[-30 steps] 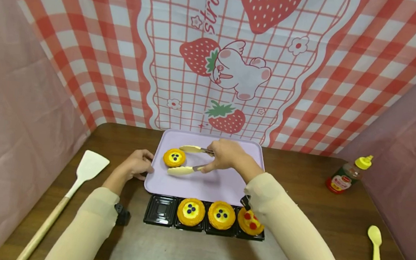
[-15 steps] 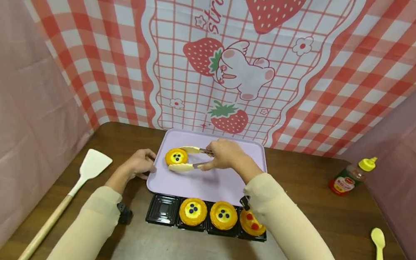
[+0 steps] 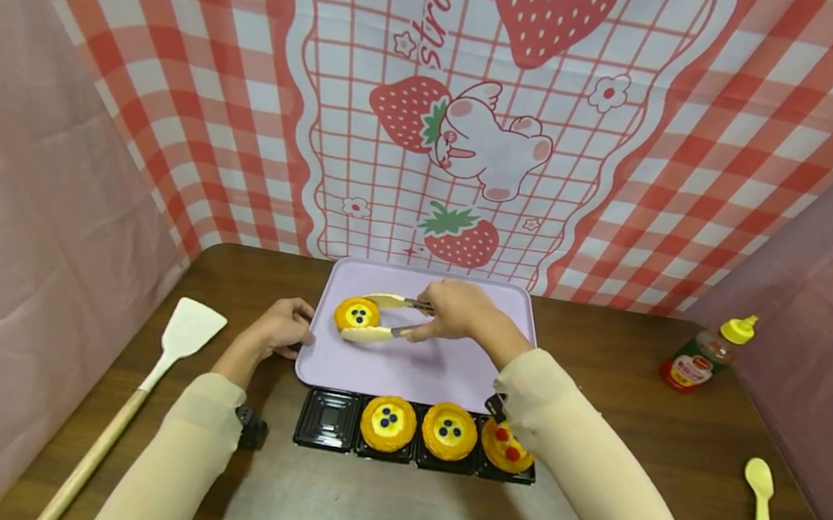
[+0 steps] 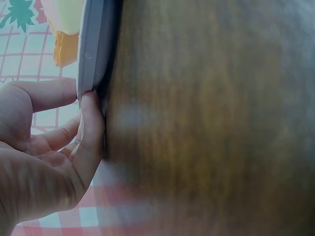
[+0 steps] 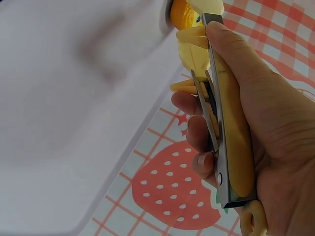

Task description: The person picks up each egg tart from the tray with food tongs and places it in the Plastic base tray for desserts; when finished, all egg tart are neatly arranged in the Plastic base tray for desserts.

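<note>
My right hand (image 3: 460, 310) grips a pair of tongs (image 3: 367, 335) with cream-coloured tips and, in the right wrist view, yellow-and-metal handles (image 5: 231, 123). The tips press on both sides of an egg tart (image 3: 357, 314) topped with blue berries. That tart is over the left part of a lilac tray (image 3: 413, 369); whether it touches the tray is unclear. At the tray's left edge, my left hand (image 3: 280, 326) pinches the rim, with fingers above and below it in the left wrist view (image 4: 91, 64).
In front of the tray stand black plastic boxes (image 3: 328, 419) in a row; the leftmost holds nothing. Two blue-berry tarts (image 3: 388, 425) and one red-topped tart (image 3: 507, 449) fill the others. A spatula (image 3: 184, 330) lies left; a squeeze bottle (image 3: 704, 355) and yellow spoon (image 3: 760, 519) are right.
The tong tips have drawn together, from standing apart around the tart to pressing against its sides. My left hand stays at the tray's edge. The whole head view has shifted slightly.
</note>
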The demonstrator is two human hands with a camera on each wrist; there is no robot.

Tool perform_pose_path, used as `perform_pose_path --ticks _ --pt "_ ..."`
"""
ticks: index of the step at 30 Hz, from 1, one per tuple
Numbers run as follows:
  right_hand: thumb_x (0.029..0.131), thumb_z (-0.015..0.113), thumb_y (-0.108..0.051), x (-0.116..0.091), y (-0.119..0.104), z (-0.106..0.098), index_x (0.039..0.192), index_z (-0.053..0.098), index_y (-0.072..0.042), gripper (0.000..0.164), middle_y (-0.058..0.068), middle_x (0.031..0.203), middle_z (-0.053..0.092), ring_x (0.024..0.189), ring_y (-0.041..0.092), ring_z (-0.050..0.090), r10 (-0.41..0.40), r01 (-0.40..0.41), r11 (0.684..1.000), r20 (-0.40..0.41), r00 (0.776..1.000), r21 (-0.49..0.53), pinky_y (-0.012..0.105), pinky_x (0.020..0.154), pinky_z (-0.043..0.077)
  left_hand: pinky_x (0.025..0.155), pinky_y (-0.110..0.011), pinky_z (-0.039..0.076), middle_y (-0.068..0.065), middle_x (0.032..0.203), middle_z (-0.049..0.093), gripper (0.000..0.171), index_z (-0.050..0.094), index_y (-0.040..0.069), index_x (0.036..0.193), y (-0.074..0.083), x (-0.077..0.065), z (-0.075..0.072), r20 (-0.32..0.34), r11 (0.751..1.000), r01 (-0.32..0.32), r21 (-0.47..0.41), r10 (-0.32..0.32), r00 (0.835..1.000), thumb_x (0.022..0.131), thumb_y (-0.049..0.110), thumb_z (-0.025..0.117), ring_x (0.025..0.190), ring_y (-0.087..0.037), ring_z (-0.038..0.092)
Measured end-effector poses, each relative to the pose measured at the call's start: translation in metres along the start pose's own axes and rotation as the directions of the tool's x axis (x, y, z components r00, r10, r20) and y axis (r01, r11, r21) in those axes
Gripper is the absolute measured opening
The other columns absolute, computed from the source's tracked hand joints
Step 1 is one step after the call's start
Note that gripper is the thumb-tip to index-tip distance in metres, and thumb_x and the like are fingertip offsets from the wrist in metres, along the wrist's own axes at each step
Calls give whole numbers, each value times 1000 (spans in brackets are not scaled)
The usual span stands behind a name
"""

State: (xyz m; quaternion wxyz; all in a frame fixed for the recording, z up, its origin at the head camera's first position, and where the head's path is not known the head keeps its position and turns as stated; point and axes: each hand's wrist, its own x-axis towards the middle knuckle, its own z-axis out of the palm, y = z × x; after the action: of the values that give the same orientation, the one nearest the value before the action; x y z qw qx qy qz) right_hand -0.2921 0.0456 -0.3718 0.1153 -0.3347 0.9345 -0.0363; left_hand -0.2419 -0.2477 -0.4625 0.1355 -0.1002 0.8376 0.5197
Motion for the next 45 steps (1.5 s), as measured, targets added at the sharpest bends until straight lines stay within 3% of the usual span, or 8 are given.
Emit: perform_pose_path --ticks 11,20,25,45 --pt "76 78 -59 -10 7 -1 84 68 -17 44 -4 68 57 62 12 42 -25 25 1000 -9 1000 12 28 55 36 57 -37 60 -11 86 53 44 50 -6 121 0 0 0 7 1000 -6 0 6 1000 80 -6 66 73 -20 57" --pt "77 78 -58 -16 6 -4 110 75 -11 57 -9 77 64 67 13 54 -68 68 998 -2 998 -2 30 61 47 57 -37 60 -12 89 55 44 50 -7 121 -3 -2 -2 2 1000 0 -9 0 1000 80 -6 67 76 -21 58" --pt "77 78 -58 -25 3 -10 109 75 -13 55 -9 77 65 66 13 54 -80 80 997 -10 997 -19 29 60 48 58 -37 60 -13 91 55 44 50 -7 121 -3 -2 -1 8 1000 -4 -11 4 1000 80 -6 68 77 -22 59" --pt "79 77 -55 -68 -17 -28 109 74 -15 50 -7 91 71 77 8 61 -255 254 967 -43 966 -23 30 70 55 59 -37 61 -16 93 54 44 50 -7 121 0 -2 -1 -4 1000 -3 22 3 1000 82 -5 68 80 -24 58"
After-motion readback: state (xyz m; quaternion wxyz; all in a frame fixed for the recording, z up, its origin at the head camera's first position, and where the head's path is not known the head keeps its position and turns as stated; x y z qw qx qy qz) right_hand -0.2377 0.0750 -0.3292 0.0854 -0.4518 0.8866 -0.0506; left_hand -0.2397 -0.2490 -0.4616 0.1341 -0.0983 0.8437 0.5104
